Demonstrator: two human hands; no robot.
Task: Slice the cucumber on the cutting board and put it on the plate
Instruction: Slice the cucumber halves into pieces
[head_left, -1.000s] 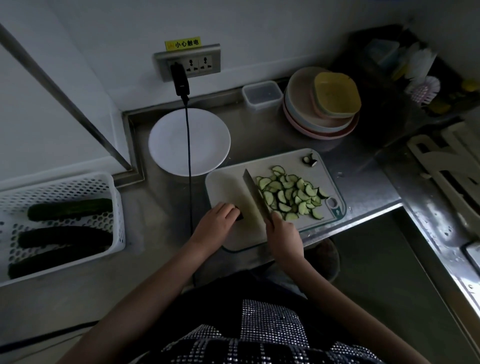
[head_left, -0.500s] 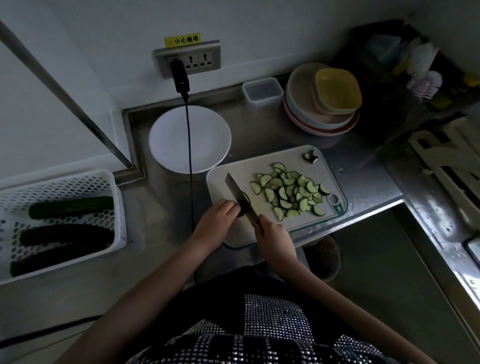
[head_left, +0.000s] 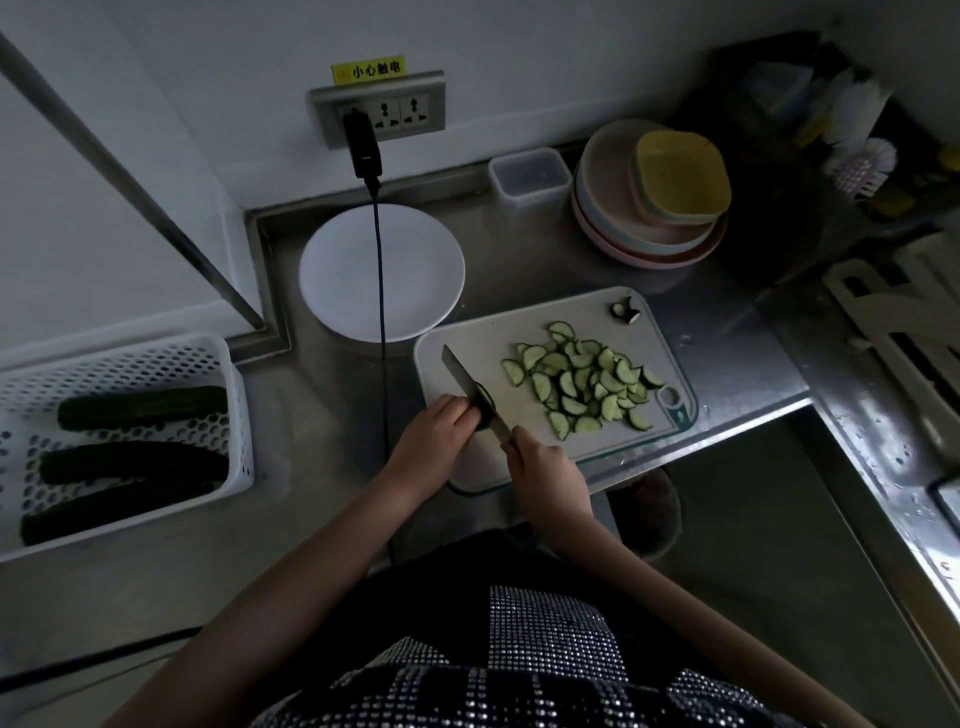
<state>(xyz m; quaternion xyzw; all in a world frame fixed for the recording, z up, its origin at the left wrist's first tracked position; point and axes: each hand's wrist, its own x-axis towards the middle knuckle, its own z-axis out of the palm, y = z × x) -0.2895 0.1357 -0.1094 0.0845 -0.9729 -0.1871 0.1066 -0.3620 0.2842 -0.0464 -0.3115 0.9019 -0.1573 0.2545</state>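
On the surface (head_left: 322, 519), the cutting board (head_left: 483, 338) lies right of the basket (head_left: 130, 353) holding cucumbers (head_left: 140, 408). The plate (head_left: 337, 270) sits behind the board's left corner; slices (head_left: 582, 382) cover its right half.

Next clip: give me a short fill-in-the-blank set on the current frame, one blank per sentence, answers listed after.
1. The right hand grips the handle of a ____.
2. The left hand holds the last cucumber piece on the ____.
3. The white plate holds ____ cucumber slices so far.
4. The white basket on the left holds ____ whole cucumbers.

Answers: knife; cutting board; no; three
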